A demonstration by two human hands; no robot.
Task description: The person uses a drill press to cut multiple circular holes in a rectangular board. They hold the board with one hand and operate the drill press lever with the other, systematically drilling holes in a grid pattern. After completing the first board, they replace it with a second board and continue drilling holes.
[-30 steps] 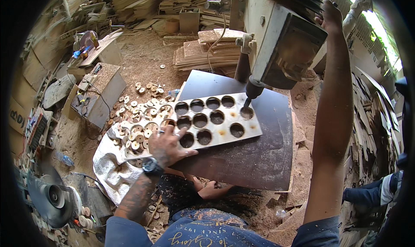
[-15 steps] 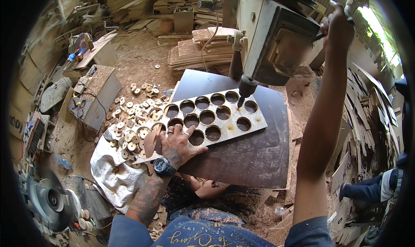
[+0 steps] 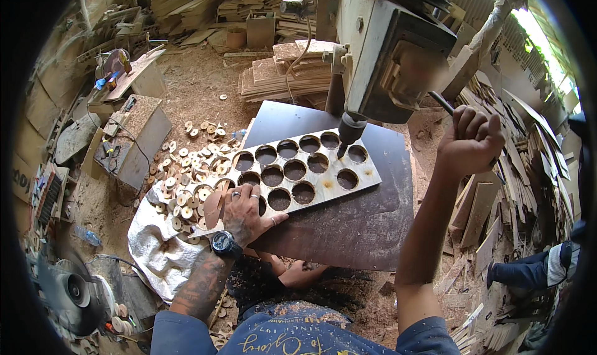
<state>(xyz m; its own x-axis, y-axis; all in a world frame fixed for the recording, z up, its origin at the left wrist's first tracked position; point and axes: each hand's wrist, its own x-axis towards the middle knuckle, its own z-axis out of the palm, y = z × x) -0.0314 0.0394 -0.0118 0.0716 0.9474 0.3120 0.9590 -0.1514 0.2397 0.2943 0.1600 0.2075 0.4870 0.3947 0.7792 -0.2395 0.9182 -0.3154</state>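
On the dark worktop [image 3: 348,230], beneath the drill press [image 3: 379,50], the holed board [image 3: 323,177] is laid, best held flat by the left hand [image 3: 246,215], spread open across its left part. By the right hand [image 3: 471,137], closed around the lever [image 3: 443,104], even pressure should be given, with unbored wood beneath the bit [image 3: 341,150].

Stacked boards [image 3: 285,81] lie on the dusty brown floor [image 3: 189,97]; daylight [image 3: 546,46] (nearly white) glares in at upper right.
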